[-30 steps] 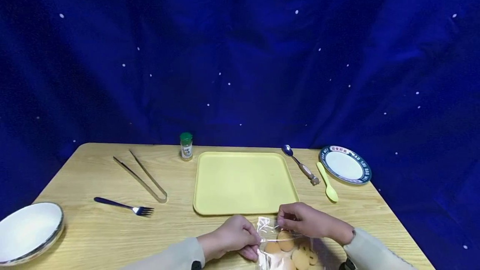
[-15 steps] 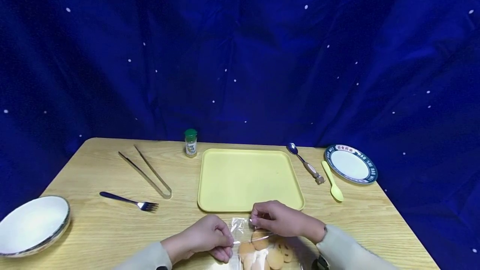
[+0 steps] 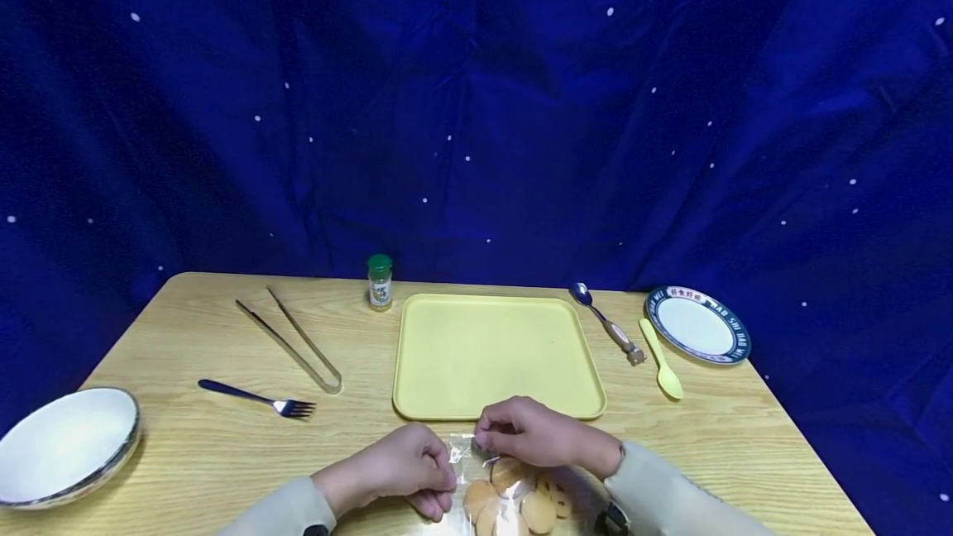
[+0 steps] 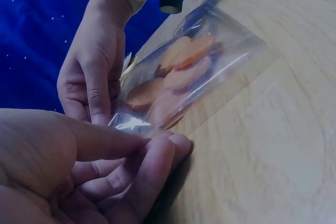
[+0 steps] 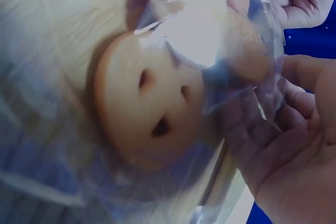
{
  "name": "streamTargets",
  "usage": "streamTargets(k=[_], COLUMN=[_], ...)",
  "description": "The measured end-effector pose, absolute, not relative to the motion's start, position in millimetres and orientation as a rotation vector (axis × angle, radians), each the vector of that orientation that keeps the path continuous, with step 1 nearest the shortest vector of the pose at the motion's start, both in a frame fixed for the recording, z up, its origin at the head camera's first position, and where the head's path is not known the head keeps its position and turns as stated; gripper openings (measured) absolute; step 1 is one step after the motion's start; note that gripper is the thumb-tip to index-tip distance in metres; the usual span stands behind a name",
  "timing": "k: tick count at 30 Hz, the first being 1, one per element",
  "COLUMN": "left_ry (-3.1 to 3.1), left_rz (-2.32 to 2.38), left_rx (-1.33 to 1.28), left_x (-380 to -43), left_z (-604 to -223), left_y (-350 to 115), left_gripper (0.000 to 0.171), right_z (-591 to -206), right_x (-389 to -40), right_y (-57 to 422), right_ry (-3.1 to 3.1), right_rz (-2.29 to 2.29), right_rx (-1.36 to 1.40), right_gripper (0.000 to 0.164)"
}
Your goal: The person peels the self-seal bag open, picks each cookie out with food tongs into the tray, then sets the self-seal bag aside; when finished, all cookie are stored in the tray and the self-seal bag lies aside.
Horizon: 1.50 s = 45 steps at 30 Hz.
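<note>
A clear plastic bag of round cookies (image 3: 538,513) lies at the table's front, just below the yellow tray. One cookie (image 5: 149,98) has holes like a face, seen large in the right wrist view. My left hand (image 3: 405,463) pinches the bag's left edge near its upper corner between thumb and fingers. At the bag's top edge, my right hand (image 3: 532,434) pinches the film with curled fingers. Both hands sit close together in the left wrist view, with the shiny bag corner (image 4: 131,124) between them. The bag's lower end is cut off in the head view.
The yellow tray (image 3: 499,358) lies behind the hands. To the left are tongs (image 3: 301,358), a fork (image 3: 256,398) and a white bowl (image 3: 63,445). A green-capped shaker (image 3: 380,284) stands behind. A metal spoon (image 3: 606,325), yellow spoon (image 3: 658,358) and plate (image 3: 698,327) lie right.
Both hands and the bag have moved left along the tray's front. Most recently the right hand has come nearer the left along the bag's top edge. The head view has shifted slightly.
</note>
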<state>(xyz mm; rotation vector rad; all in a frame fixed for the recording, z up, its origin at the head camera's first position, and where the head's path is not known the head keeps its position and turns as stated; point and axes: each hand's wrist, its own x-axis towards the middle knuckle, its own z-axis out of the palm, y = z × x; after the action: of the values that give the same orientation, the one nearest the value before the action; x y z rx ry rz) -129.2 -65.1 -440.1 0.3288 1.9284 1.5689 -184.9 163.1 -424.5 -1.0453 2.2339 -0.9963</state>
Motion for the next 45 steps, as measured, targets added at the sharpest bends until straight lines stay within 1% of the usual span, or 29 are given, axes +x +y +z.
streamTargets(k=[3,7,10,13,15,17,23,26,31,35,42,45], left_ry=[2.002,2.447,2.766,2.776,2.723,2.690,2.660,2.672,2.794,2.861,2.774,2.728], left_rz=[1.546,1.345,1.113,1.042,1.044,1.063,1.160,1.181,1.128,1.146,1.247,1.281], left_rx=[0.386,0.602,0.736,0.869,0.947,0.981,0.964,0.949,0.924,0.856,0.758,0.728], left_x=[-131.2,-137.0,-141.6,-145.3,-147.4,-148.9,-152.6,-154.4,-153.7,-150.8,-147.1,-146.3], left_z=[-434.9,-426.8,-423.8,-424.5,-426.4,-428.5,-434.3,-436.4,-437.9,-438.2,-436.4,-435.5], left_y=[-66.8,-67.7,-67.0,-67.4,-67.7,-67.7,-66.4,-65.1,-62.6,-59.5,-55.4,-54.3], left_gripper=[0.010,0.006,0.013,0.023,0.024,0.021,0.007,0.004,0.009,0.013,0.015,0.020], right_z=[-425.8,-426.8,-427.4,-428.1,-429.0,-429.5,-430.0,-430.1,-430.3,-431.1,-432.1,-432.7], right_x=[-185.1,-185.3,-185.2,-184.9,-184.9,-184.9,-184.8,-184.8,-184.7,-184.6,-185.6,-185.8], right_y=[162.4,162.2,161.9,161.2,160.8,160.6,160.7,160.5,160.3,160.5,161.2,161.6], right_ry=[2.210,2.187,2.182,2.171,2.162,2.148,2.121,2.114,2.098,2.087,2.059,2.051], right_rz=[-1.041,-1.078,-1.090,-1.105,-1.115,-1.127,-1.153,-1.156,-1.174,-1.198,-1.240,-1.252], right_rx=[-1.038,-1.019,-1.010,-0.998,-0.988,-0.976,-0.962,-0.960,-0.972,-0.978,-0.979,-0.982], right_gripper=[0.020,0.021,0.022,0.023,0.023,0.022,0.021,0.021,0.020,0.020,0.022,0.022])
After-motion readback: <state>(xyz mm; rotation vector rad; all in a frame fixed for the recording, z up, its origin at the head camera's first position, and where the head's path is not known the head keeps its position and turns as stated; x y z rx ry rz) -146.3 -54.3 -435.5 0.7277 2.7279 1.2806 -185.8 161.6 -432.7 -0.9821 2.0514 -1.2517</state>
